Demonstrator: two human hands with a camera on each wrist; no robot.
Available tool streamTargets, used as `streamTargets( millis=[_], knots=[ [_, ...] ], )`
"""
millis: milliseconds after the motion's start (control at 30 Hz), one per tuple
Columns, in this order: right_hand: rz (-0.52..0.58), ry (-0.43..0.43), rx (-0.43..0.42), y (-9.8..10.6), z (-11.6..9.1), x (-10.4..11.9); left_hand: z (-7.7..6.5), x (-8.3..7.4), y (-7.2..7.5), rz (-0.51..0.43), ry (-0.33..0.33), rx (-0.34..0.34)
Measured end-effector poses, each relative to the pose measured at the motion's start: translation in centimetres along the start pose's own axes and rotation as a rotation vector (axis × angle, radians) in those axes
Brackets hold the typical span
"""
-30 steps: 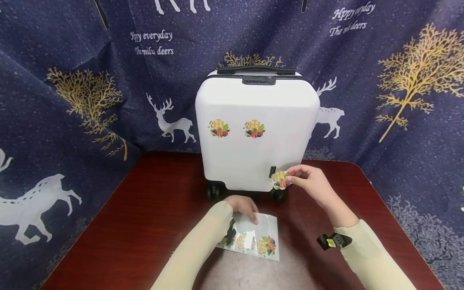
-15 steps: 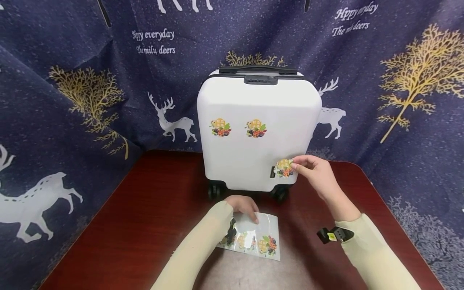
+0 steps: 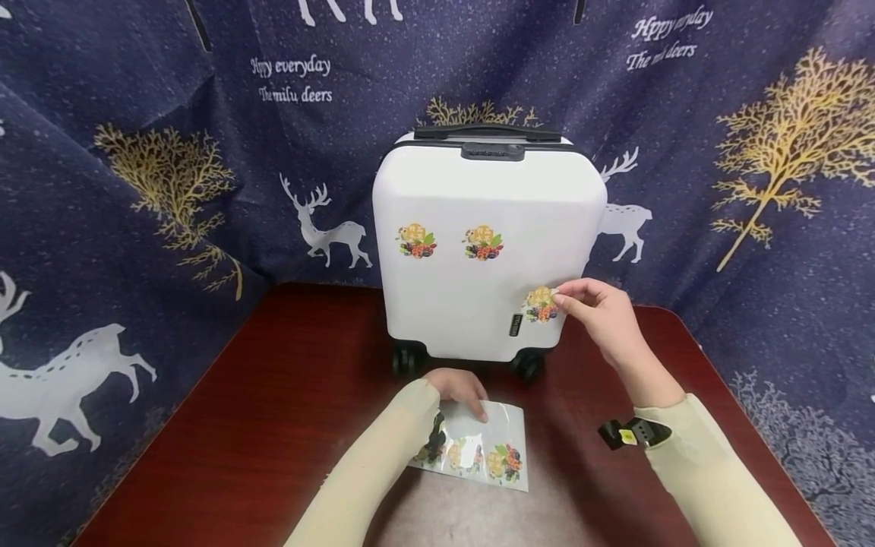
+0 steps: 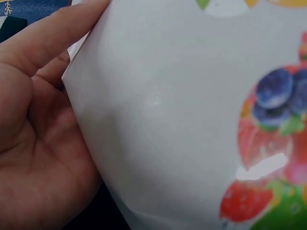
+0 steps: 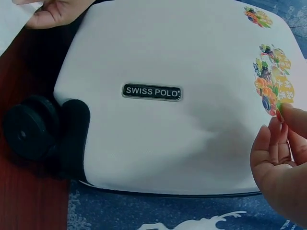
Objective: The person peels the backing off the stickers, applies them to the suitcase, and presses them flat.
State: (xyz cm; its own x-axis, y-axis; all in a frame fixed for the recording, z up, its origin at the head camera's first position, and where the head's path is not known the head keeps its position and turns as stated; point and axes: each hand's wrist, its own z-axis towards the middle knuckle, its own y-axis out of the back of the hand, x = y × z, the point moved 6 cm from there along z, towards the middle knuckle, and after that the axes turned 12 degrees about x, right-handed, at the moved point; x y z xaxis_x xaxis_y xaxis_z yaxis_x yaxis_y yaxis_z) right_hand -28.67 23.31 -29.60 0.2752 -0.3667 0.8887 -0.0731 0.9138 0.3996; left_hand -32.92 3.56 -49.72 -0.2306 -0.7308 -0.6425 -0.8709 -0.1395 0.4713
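My right hand (image 3: 604,315) pinches one edge of a fruit-print sticker (image 3: 540,305) between thumb and fingertips. The sticker is held in front of the lower right of a white suitcase (image 3: 451,296), just above its black nameplate (image 3: 516,325). Two matching stickers, a left one (image 3: 417,241) and a middle one (image 3: 484,243), lie flat on the suitcase front. Lower down, my left hand (image 3: 456,387) grips the top edge of a glossy sticker sheet (image 3: 502,425) with more fruit prints. In the left wrist view the thumb (image 4: 53,33) lies along the sheet's edge.
The suitcase stands upright on black wheels (image 3: 408,358) on a dark red table (image 3: 294,380). A black carry handle (image 3: 485,132) and a combination lock (image 3: 492,151) are at its top. A dark blue cloth (image 3: 328,167) with deer and trees hangs behind.
My right hand has raised the sticker up and slightly right along the suitcase front, uncovering the nameplate. My left hand and the sheet have stayed in place.
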Motion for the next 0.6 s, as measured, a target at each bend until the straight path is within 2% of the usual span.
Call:
streamTargets(
  millis=[267, 600],
  knots=[
    [0.009, -0.010, -0.002, 0.4, 0.4, 0.5, -0.2, -0.1, 0.1, -0.002, -0.002, 0.004],
    [0.062, 0.025, -0.018, 0.9, 1.1, 1.3, -0.1, -0.1, 0.0, -0.020, -0.002, 0.013]
  ],
)
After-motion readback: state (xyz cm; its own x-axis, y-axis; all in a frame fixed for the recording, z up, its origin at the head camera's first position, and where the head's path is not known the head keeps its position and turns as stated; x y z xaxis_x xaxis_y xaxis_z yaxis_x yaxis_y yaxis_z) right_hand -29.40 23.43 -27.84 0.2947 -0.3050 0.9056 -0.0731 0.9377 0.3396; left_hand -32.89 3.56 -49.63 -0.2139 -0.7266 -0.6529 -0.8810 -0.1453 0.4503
